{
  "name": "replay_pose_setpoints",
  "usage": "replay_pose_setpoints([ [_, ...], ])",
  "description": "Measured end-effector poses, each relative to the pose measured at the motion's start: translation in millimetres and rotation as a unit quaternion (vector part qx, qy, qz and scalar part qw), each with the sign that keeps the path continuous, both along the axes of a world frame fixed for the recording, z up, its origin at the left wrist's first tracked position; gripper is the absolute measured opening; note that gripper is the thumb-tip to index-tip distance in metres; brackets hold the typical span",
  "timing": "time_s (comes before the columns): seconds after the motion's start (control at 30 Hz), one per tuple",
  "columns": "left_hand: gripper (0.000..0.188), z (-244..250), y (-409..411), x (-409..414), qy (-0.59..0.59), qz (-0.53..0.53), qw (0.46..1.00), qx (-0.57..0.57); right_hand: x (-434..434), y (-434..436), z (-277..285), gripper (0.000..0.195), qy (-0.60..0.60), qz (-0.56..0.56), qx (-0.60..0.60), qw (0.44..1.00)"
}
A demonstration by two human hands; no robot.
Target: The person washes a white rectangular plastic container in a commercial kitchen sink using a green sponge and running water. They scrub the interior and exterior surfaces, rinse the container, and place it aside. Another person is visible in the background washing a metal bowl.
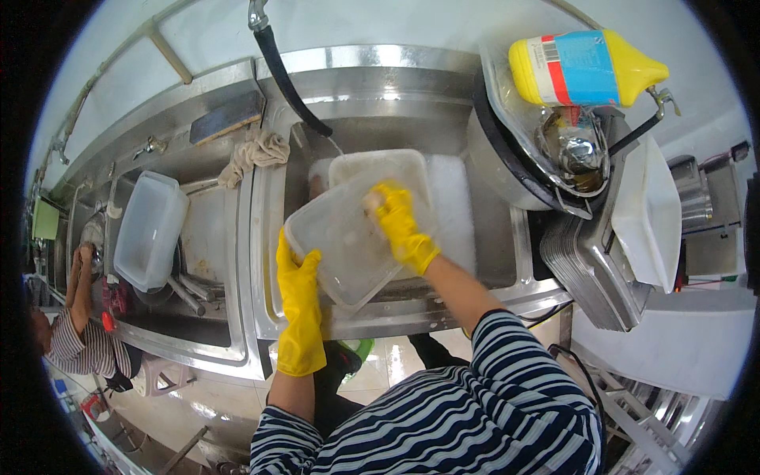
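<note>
My left hand point(298, 297), in a yellow rubber glove, grips the left edge of a translucent plastic lid or shallow tray point(350, 249), which is tilted over the sink. Above its surface, my right hand point(399, 219), in a matching glove, is blurred. Its fingers are closed on a pale scrubbing pad or sponge point(373, 203), too blurred to name exactly. Beneath lies a whitish plastic tub point(380, 159) in the steel sink basin point(499, 249), with white suds point(451, 196) around it. A thin stream runs from a black rubber hose point(291, 89) beside the tub.
Stacked steel pans point(588, 273) and a large pot point(493, 160) stand at the right. A yellow detergent jug point(588, 68) lies above them. In the left sink is a clear plastic bin point(148, 231). A rag point(255, 155) hangs on the divider. Another person point(83, 338) works at far left.
</note>
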State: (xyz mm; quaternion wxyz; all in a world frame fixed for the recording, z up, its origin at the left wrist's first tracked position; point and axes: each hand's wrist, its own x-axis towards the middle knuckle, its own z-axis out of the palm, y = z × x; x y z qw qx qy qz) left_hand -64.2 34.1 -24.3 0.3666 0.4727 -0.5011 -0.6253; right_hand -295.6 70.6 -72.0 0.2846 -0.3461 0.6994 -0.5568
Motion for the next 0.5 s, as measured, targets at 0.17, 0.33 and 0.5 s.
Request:
replay_pose_setpoints([
  [0.17,0.071,36,9,-29,-0.092,0.022,0.995,0.029,-68,11,-28,0.026,0.318,-0.017,0.13,0.939],
  [0.33,0.068,6,-6,-18,-0.05,0.008,0.999,-0.012,-24,50,-16,0.017,0.326,0.171,-0.011,0.93],
  [0.5,0.069,17,-7,-15,-0.062,-0.008,0.997,0.038,-48,48,-21,0.02,0.326,0.091,-0.01,0.941],
])
